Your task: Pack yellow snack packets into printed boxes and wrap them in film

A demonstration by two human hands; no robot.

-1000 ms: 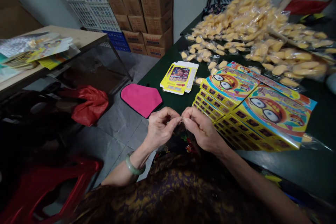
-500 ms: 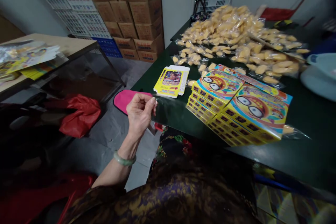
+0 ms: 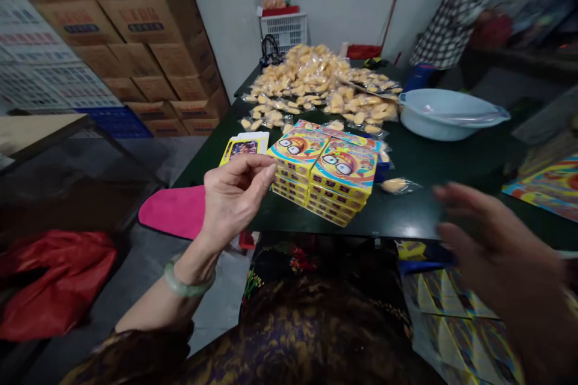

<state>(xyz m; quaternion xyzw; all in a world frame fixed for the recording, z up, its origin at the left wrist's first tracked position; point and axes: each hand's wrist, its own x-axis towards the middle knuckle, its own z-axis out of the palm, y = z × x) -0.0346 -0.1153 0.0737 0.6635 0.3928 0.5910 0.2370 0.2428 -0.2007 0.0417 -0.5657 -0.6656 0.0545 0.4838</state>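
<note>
My left hand [image 3: 238, 195], with a green bangle [image 3: 188, 281] on the wrist, is in front of the left side of a stack of colourful printed cartons [image 3: 332, 177]. Its thumb and forefinger are pinched; whatever may be between them is too small to make out. My right hand [image 3: 490, 234], blurred by motion, is over the table's right side with thumb and fingers apart and nothing visible in it. A single wrapped yellow piece [image 3: 400, 185] lies between that hand and the stack. Behind my left hand lies a flat yellow carton [image 3: 244, 147], partly hidden.
A large heap of wrapped yellow pieces [image 3: 311, 75] covers the back of the dark green table [image 3: 456, 162]. A pale blue basin [image 3: 447, 114] stands at right. Brown cardboard boxes [image 3: 139, 24] are piled at left. Another person's checked sleeve [image 3: 456, 21] shows at back right.
The view has swung right, bringing the basin and another person into sight. My right hand has come into view. My left hand stays pinched and is now close to the carton stack.
</note>
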